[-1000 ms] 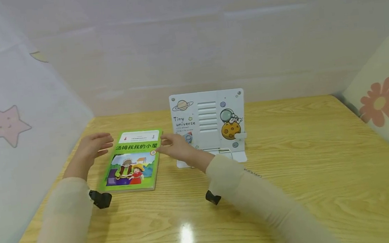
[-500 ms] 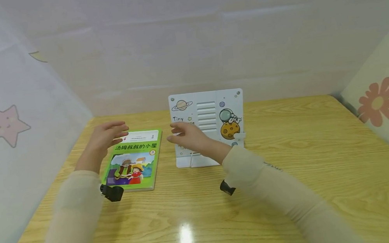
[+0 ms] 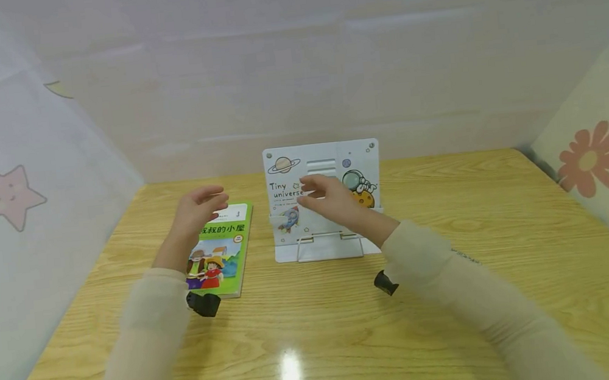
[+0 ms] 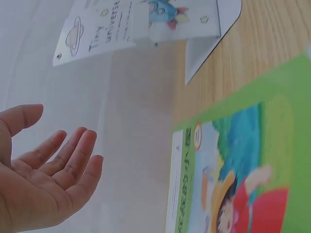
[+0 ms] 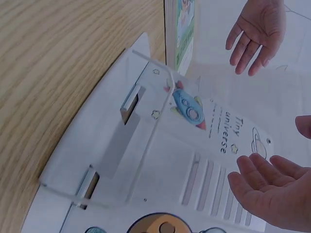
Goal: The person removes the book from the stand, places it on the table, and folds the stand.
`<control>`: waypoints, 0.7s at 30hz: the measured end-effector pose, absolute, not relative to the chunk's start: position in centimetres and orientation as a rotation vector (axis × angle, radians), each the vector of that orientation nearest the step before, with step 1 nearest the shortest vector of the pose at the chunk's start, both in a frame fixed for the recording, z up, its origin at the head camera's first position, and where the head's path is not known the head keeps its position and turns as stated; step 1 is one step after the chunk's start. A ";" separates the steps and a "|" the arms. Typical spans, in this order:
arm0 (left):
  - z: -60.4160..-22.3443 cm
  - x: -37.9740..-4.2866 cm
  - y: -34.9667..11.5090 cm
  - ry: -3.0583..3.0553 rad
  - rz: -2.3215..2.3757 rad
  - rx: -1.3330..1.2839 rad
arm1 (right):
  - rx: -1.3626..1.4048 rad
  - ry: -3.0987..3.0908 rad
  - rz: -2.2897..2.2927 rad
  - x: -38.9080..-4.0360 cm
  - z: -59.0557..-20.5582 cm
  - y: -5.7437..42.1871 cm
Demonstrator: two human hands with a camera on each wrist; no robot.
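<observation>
Pale sheeting point(image 3: 294, 81) rises behind a wooden table point(image 3: 318, 329). On it stands a white stand point(image 3: 318, 222), with a green book point(image 3: 227, 246) flat to its left. Left hand point(image 3: 197, 215) hovers near the book, right hand point(image 3: 335, 199) before the stand, both empty, thumbs apart from loosely bent fingers.

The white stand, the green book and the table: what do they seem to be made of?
White stand: likely painted metal, perhaps plastic, smooth; its thin slotted sheet suggests this.
Green book: apparently paper, smooth printed cover; pale page edges show.
Table: wood or wood-look laminate, glossy; grain and a bright reflection show.
</observation>
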State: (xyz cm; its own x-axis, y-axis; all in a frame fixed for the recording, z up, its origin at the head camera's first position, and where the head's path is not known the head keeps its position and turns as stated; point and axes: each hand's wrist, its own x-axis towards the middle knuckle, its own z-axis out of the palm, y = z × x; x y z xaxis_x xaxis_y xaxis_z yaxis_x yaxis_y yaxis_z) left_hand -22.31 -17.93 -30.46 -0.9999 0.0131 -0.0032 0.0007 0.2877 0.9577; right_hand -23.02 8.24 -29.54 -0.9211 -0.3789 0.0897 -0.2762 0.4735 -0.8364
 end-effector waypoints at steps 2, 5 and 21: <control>-30.5 -22.2 -17.3 2.494 1.884 0.014 | -0.552 2.609 -1.488 -23.2 -29.7 9.2; -30.9 -22.2 -16.5 2.459 1.932 0.012 | -0.546 2.632 -1.530 -23.4 -30.0 10.6; -33.7 -22.7 -13.7 2.388 2.032 0.021 | -0.593 2.760 -1.571 -22.7 -31.1 16.3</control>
State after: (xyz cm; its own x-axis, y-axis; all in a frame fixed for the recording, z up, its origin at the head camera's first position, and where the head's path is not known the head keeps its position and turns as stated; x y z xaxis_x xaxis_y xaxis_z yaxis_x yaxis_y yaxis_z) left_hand -22.71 -13.67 -33.65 -0.9999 0.0140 0.0039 0.0061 0.1602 0.9871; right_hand -22.68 16.34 -31.13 -0.9289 -0.2693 0.2543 -0.3561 0.4607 -0.8129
